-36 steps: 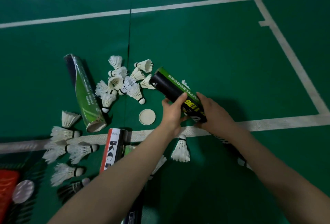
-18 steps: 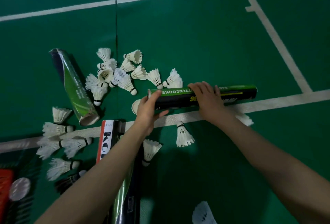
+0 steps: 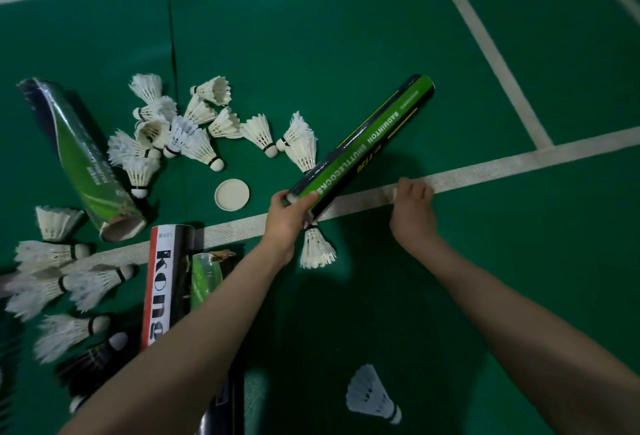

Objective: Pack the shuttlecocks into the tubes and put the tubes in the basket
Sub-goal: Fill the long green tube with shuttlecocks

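Your left hand (image 3: 287,216) grips the near end of the green-black tube (image 3: 363,143). Your right hand (image 3: 414,207) rests curled on the white court line (image 3: 485,171), apart from the tube.

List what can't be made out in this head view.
- Green tube: contents unseen; left hand covers its near end.
- Right hand: curled, knuckles up; whether it holds anything is hidden.
- Red-and-white tube: lower part behind the left forearm.
- Basket: not identifiable; bottom-left corner is dark and cut off.
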